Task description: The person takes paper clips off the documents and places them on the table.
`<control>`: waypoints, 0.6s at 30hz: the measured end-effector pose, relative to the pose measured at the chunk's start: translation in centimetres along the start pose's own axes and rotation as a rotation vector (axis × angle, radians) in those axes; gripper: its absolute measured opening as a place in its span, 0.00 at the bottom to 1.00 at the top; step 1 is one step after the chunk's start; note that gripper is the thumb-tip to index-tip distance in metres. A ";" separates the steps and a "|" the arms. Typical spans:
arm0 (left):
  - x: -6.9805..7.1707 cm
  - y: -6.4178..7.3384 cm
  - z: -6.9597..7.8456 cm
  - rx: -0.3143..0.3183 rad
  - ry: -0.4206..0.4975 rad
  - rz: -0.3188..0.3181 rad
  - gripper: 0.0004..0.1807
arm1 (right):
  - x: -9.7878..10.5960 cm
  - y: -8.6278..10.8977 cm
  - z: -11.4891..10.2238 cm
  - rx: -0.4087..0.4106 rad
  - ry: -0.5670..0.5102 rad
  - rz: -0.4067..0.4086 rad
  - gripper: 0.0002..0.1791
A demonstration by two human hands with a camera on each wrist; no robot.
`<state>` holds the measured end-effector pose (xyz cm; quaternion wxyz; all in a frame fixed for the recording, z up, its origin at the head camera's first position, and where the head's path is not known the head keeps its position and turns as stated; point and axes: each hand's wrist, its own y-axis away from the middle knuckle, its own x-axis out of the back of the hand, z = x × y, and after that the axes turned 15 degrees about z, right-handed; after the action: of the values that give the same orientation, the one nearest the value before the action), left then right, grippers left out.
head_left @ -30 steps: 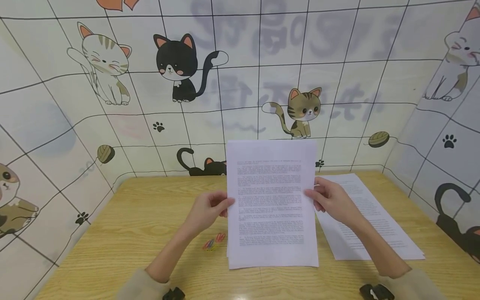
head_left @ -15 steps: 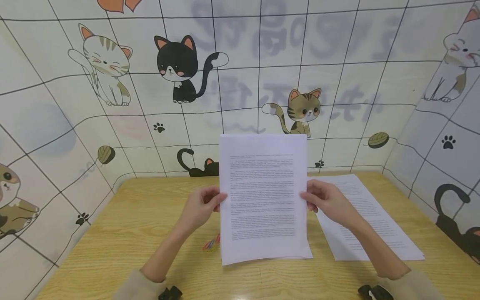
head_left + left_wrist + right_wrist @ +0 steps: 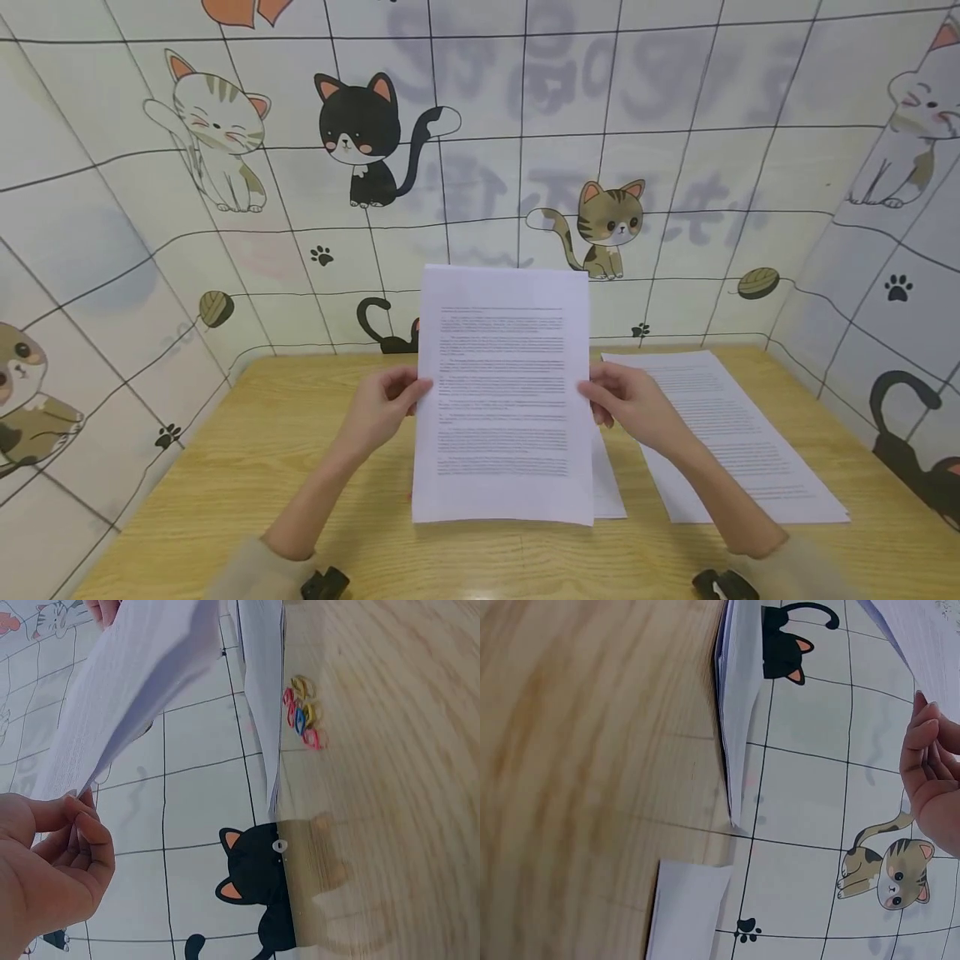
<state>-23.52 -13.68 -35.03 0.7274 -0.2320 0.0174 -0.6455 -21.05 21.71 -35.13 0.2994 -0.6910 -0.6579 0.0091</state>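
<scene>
Printed paper [image 3: 502, 392] is held up off the table, its text side toward me; whether it is one sheet or more I cannot tell. My left hand [image 3: 378, 408] pinches its left edge between thumb and fingers. At the opposite edge, my right hand [image 3: 633, 404] pinches it the same way. Beneath it lies a paper stack [image 3: 262, 675], mostly hidden in the head view except for a lower right corner [image 3: 609, 492]. Beside that stack, the left wrist view shows several coloured paper clips [image 3: 302, 716], which the held paper covers in the head view.
A second printed stack [image 3: 750, 450] lies on the right side of the wooden table [image 3: 247, 467], partly under my right forearm. Behind and at both sides stands a white cat-patterned cloth [image 3: 480, 167].
Both hands have moved left and slightly up with the printed paper, off the stack below, whose lower right corner now shows. The paper clips have become hidden behind it in the head view.
</scene>
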 end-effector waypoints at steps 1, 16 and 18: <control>0.3 -0.1 -0.1 0.001 -0.011 0.004 0.07 | -0.3 -0.1 -0.1 -0.006 -0.003 0.000 0.06; 4.4 -0.9 -1.0 0.014 -0.144 0.070 0.09 | -5.5 -1.7 -1.3 -0.031 -0.057 -0.021 0.08; 5.0 -1.0 -1.1 0.015 -0.153 0.078 0.10 | -6.3 -1.8 -1.4 -0.053 -0.071 -0.017 0.10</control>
<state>-24.03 -18.78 -34.29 0.7529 -0.2742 -0.0340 -0.5974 -22.95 15.31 -35.57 0.2573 -0.6922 -0.6741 0.0135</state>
